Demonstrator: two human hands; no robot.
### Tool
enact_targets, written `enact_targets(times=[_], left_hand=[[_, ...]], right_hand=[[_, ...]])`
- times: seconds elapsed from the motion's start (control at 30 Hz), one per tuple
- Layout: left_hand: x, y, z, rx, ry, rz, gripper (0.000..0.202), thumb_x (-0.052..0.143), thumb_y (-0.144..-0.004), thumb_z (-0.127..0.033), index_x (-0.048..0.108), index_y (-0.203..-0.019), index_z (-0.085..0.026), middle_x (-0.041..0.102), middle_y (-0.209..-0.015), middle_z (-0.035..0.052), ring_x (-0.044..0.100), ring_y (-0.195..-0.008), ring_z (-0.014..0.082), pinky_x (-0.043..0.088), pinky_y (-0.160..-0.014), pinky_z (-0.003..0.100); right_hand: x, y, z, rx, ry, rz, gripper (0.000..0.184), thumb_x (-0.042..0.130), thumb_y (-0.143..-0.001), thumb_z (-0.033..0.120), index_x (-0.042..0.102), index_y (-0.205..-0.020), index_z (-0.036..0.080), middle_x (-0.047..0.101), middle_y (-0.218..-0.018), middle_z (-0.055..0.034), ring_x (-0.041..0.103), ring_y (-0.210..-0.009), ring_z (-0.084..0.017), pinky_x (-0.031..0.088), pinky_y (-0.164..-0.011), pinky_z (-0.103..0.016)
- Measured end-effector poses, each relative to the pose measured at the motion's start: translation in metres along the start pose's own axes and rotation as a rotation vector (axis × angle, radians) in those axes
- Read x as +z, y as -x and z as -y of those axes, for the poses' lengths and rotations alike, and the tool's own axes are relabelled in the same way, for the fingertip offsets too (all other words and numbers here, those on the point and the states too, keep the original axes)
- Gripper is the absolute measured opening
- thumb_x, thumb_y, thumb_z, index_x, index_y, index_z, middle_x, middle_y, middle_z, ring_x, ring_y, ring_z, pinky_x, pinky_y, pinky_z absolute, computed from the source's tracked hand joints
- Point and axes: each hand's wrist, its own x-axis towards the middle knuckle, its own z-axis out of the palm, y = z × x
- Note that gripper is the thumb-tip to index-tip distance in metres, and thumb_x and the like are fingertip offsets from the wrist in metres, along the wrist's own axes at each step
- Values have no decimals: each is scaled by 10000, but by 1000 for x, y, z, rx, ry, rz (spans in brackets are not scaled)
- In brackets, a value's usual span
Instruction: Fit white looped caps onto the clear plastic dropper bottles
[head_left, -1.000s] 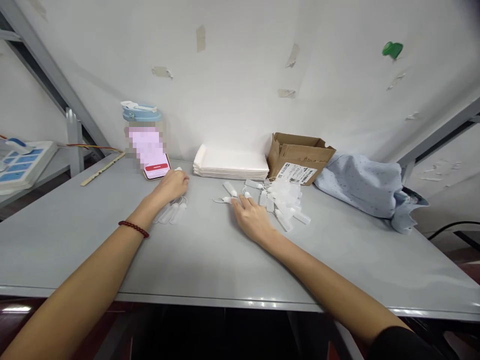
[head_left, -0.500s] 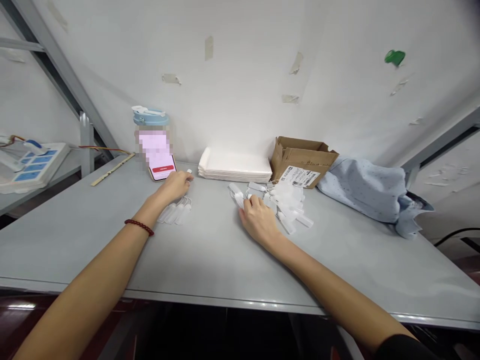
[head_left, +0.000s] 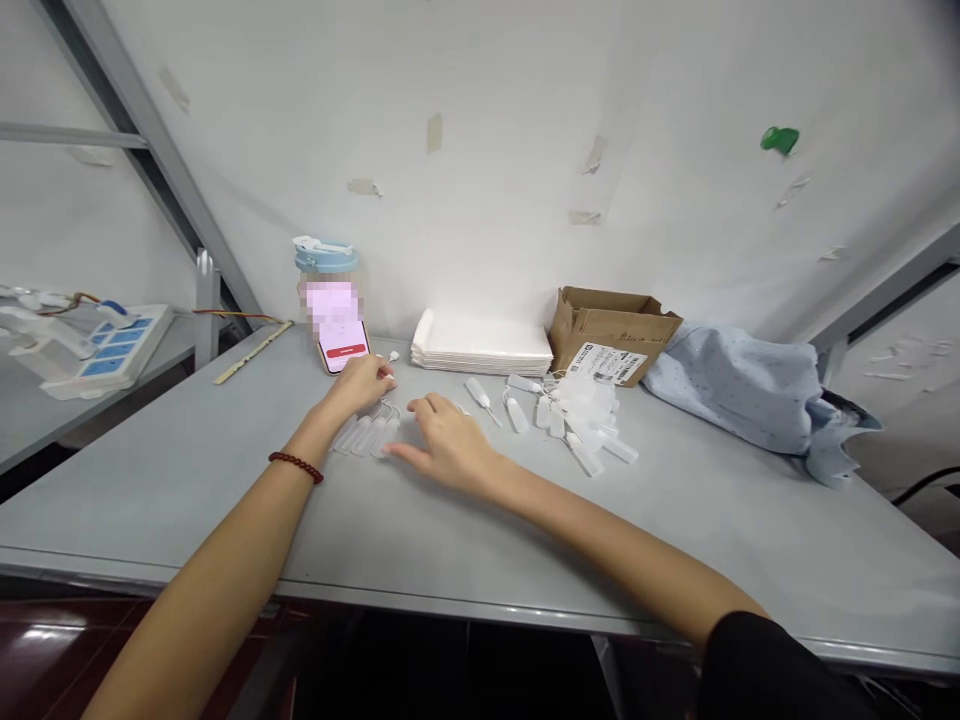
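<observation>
My left hand rests on the grey table with its fingers curled closed. A small white tip shows just beyond them, but what they hold is hidden. Below that hand lies a neat row of small translucent plastic pieces with thin white cord loops. My right hand is just right of the row, palm down, thumb and fingers apart; a bit of white shows behind its fingers. Farther right is a loose pile of similar translucent pieces, and two single ones, such as this piece, lie left of it.
Against the wall stand a lit phone, a blue-lidded container, a stack of white folded sheets and an open cardboard box. Pale blue cloth lies at right. A thin strip and a white power strip are at left.
My right hand has left the pile's near side and moved left to beside the row, its thumb spreading. My left hand stays by the row. The view has shifted slightly.
</observation>
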Motion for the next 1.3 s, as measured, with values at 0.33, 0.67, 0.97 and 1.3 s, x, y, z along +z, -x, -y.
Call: enact_targets(times=[0.33, 0.67, 0.97, 1.3], left_hand=[[-4, 4, -9, -7, 189, -67, 193, 590, -686, -285, 675, -781, -141, 711, -872, 138, 634, -906, 307, 472, -826, 395], [-20, 26, -42, 13, 708, 88, 334, 636, -716, -446, 627, -857, -144, 707, -813, 75, 654, -774, 193, 522, -702, 309], [-8, 56, -90, 112, 826, 446, 284, 670, -711, -423, 645, -850, -177, 640, -689, 13, 582, -638, 146, 486, -676, 306], [8, 65, -100, 182, 807, 556, 389, 597, -773, -462, 682, -1032, -184, 644, -735, 26, 574, -660, 155, 478, -687, 309]], right_hand=[[19, -25, -1, 49, -100, 230, 498, 573, -773, 471, 503, -1091, 94, 508, -1078, -170, 524, -1016, -305, 470, -785, -418], [-9, 34, -65, 287, -178, -90, 500, 534, -747, 269, 369, -1200, 136, 592, -988, -107, 573, -815, -205, 447, -685, -320], [-19, 72, -83, 273, -505, -197, 539, 419, -690, 85, 291, -1202, 195, 590, -901, -35, 581, -779, -165, 453, -686, -299], [-25, 76, -59, 300, -609, -147, 316, 376, -801, 133, 359, -1107, 211, 459, -703, 43, 474, -641, -147, 400, -627, -265]])
